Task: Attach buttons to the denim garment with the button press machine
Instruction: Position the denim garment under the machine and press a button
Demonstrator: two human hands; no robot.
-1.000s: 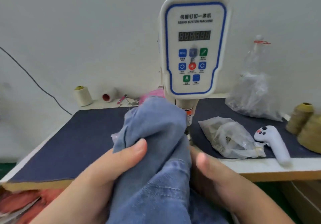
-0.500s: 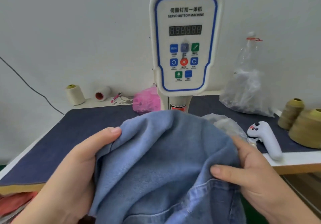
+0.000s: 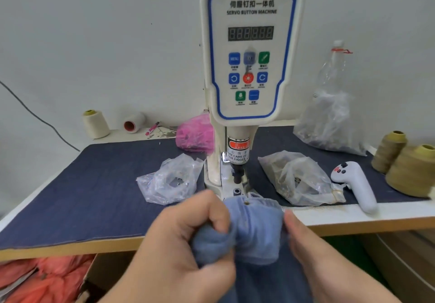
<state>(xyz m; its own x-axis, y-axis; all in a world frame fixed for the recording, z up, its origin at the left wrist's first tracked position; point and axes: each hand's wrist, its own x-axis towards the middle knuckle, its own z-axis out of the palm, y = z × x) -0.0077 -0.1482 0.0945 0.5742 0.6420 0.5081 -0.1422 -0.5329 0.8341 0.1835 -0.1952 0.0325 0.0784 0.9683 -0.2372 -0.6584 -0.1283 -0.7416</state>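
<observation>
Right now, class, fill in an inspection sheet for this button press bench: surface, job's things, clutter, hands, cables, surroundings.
Surface: dark denim mat covers the table.
Job's things: button press machine upright at centre; denim garment bunched in front of its die.
Clutter: clear bags, pink bag, thread cones, white controller.
Hands: left hand grips the denim; right hand holds its other side.
Cables: dark cable runs down the wall.
Surroundings: orange bags under the table.

Left hand [image 3: 188,239]: fingers curled, gripping bunched light-blue denim garment [image 3: 256,229]. Right hand [image 3: 313,251]: pinching its right edge.
</observation>
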